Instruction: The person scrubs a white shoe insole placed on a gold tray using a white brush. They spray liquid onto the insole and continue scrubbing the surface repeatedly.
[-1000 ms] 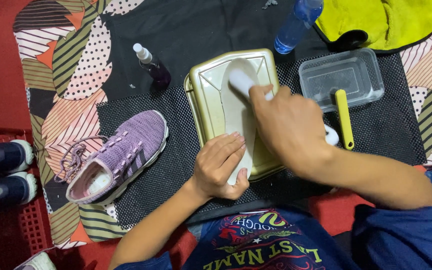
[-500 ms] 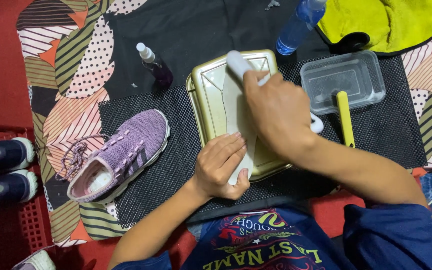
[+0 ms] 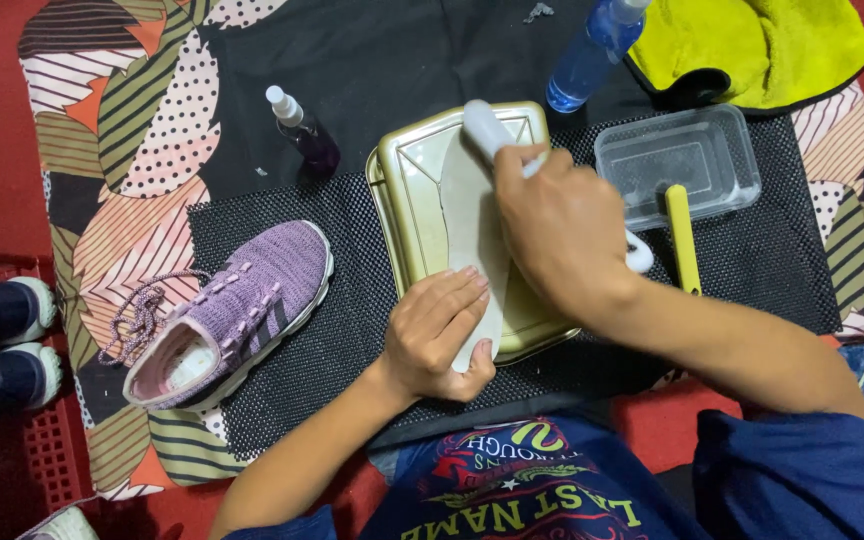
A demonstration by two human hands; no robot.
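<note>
Pale grey insole (image 3: 474,225) lying flat lengthwise in the gold metal tray (image 3: 407,190), heel end nearest the person; a white brush (image 3: 487,128) presses on its far end, handle angled across.

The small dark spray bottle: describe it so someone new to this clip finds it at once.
Start at the gold tray in the middle of the black mesh mat. Just beyond the tray's far left corner stands the small dark spray bottle. Its white nozzle and deep purple body separate it from the taller blue bottle near the yellow cloth.
</note>
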